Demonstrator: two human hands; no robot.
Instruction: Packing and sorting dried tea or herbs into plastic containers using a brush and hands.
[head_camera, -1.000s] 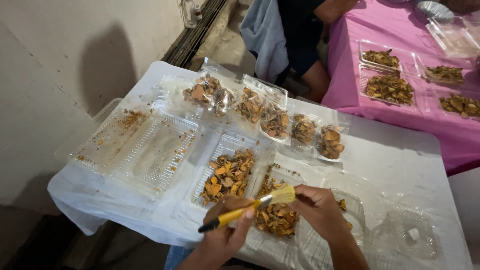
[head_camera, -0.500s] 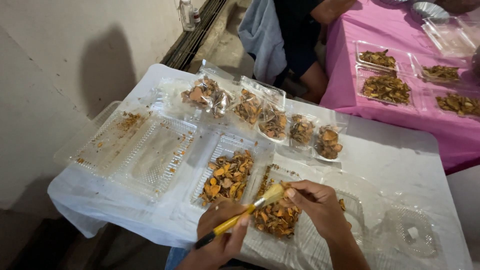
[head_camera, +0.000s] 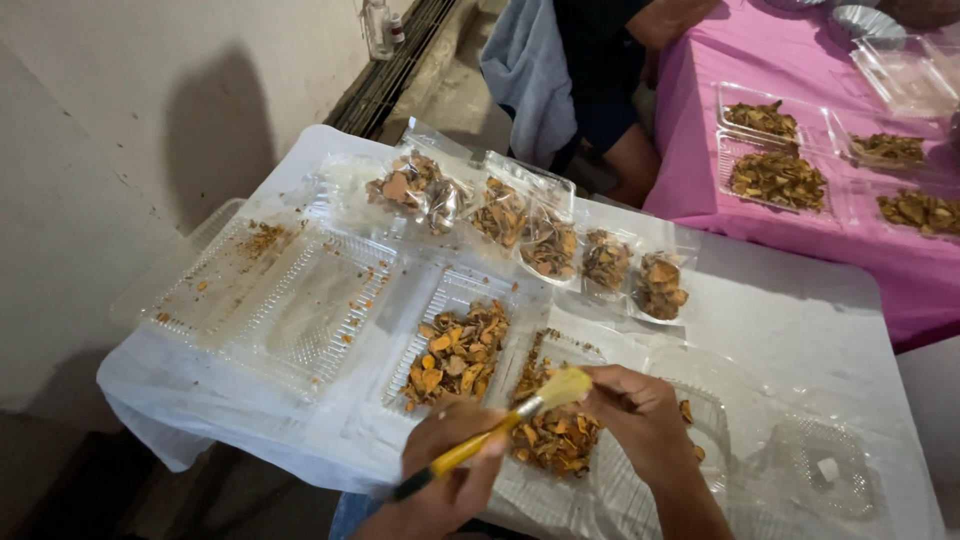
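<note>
- One big table (head_camera: 800, 320) with a white cover holds all the work. It is the biggest thing here.
- Two wide clear trays (head_camera: 290, 300) on the left are almost bare, with only orange crumbs left. That part looks done.
- Five small clear bags (head_camera: 545, 240) sit in a row near the far edge, already filled with dried pieces.
- Two clear boxes close to the person are full of orange and brown chips (head_camera: 455, 355). These look like they are yet to be done, so I think the job is about half over.
- Left hand (head_camera: 450, 490): the fingers are curled tight around a yellow brush (head_camera: 500, 430). Its pale bristles are just above the near pile of chips.
- Right hand (head_camera: 640, 420): the fingers are bent down into the box, touching the chips. I cannot tell if they pinch one.
- Chips look dry, thin and curled.
</note>
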